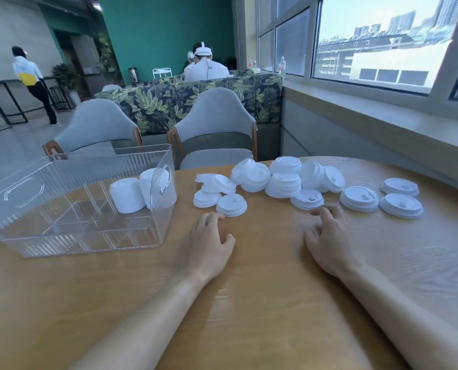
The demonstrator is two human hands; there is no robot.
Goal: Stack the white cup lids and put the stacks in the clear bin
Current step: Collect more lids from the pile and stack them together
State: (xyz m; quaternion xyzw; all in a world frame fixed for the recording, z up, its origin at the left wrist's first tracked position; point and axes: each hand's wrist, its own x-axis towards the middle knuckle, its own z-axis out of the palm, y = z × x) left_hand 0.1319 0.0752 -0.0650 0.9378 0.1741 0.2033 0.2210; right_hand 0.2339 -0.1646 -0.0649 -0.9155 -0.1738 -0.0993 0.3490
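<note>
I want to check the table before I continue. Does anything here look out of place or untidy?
Nothing looks damaged or spilled. The only untidy part is the loose white lids across the wooden table: several in the middle lean on each other in a heap instead of lying flat. Two stacks already lie in the clear bin.

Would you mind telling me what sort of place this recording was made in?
Probably a café or staff lounge: a leaf-patterned booth sofa, grey upholstered chairs at a round wooden table, and tall black bar stools by a counter.
</note>
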